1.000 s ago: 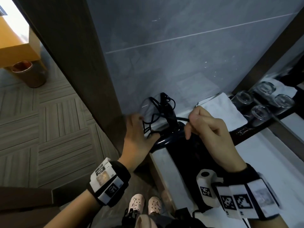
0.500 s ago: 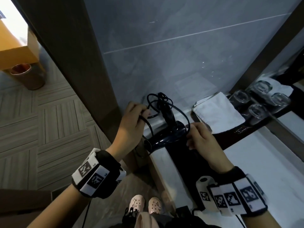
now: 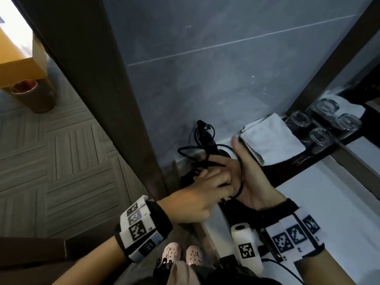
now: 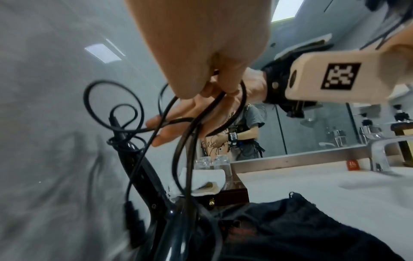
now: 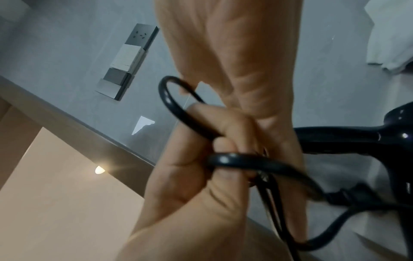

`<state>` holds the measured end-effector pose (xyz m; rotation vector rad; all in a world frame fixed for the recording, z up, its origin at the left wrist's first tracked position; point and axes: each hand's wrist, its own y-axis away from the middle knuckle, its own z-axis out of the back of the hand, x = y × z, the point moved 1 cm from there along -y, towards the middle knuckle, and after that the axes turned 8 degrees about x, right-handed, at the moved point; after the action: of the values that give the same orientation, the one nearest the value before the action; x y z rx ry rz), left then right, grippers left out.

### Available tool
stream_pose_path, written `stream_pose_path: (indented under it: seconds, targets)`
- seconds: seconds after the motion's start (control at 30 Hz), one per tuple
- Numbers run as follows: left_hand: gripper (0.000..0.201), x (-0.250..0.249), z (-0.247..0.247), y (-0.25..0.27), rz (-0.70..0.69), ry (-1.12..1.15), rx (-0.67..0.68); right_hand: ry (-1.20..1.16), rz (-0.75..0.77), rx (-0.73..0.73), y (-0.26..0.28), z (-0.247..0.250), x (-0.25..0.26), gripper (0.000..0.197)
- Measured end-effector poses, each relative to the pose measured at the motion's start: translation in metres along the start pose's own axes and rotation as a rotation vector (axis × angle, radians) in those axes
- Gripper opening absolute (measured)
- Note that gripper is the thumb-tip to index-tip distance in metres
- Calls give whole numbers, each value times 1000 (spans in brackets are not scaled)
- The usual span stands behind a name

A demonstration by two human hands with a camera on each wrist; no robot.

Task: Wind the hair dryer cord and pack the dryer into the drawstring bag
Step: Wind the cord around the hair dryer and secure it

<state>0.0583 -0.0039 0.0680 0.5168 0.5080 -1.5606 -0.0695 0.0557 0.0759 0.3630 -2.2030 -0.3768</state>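
The dark glossy hair dryer (image 3: 208,138) stands against the grey wall, handle up, with its body hidden behind my hands. It also shows in the wrist views (image 4: 143,169) (image 5: 357,137). Its black cord (image 3: 241,173) loops over my right hand (image 3: 242,167), which is held flat with straight fingers and thumb up. My left hand (image 3: 207,182) reaches across the right palm and pinches the cord (image 4: 194,127) there; its curled fingers (image 5: 196,141) grip the strand. The black drawstring bag (image 4: 290,229) lies on the counter under the hands, with a dark part (image 3: 231,211) showing.
A folded white towel (image 3: 271,138) and upturned glasses (image 3: 320,136) sit on a dark tray to the right. The white counter (image 3: 329,202) runs right toward a faucet (image 4: 380,155). A dark door frame (image 3: 102,99) borders the left; a bin (image 3: 33,95) stands on the floor.
My right hand has opened flat and turned palm leftward, with the cord now looped over it. My left hand moved from the cord by the wall rightward onto the right palm.
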Motion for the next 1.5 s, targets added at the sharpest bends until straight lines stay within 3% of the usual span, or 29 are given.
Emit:
stream_pose_path:
  seconds: [0.13,0.23,0.37,0.43,0.5,0.57,0.63,0.67,0.73,0.8,0.9,1.0,1.1,1.2,1.33,1.43,1.5]
  targets:
    - [8,-6,2,-1,-117,-116,68,-55,-51,-71,0,6,-8,72]
    - [11,-8,1,-1,-145,-166,83,-114,-23,-44,-1,10,-7,41]
    - [9,-4,-7,7,-170,-31,85,-69,92,-151,-8,17,-6,20]
    - [21,2,-8,16,-134,110,21,-24,185,-259,-10,21,-5,11]
    - [35,13,-6,25,-78,234,-136,90,270,-336,-6,25,-3,24]
    - [34,30,-2,32,4,280,-374,243,320,-372,3,29,2,27]
    - [33,51,2,30,204,318,-579,357,354,-388,13,34,7,23]
    - [36,60,3,26,334,354,-619,375,369,-384,16,37,8,24]
    - [39,73,2,10,512,432,-537,329,394,-370,21,43,8,34]
    - [46,80,1,-13,518,420,-405,236,394,-338,23,46,6,30]
    - [60,85,-3,-50,493,406,-292,158,371,-314,23,43,3,9]
    - [40,85,-8,-74,478,534,-333,195,335,-337,27,42,-2,16]
    - [29,86,-11,-80,431,580,-328,265,389,-281,37,36,0,10]
    - [35,85,-10,-75,366,505,-289,209,547,-307,45,35,15,15]
    - [39,76,-9,-56,289,402,-286,1,720,-494,45,57,36,21]
    - [34,66,-6,-37,322,553,-431,30,631,-656,38,79,28,11]
    - [31,61,-1,-26,366,637,-535,126,521,-737,33,91,14,16]
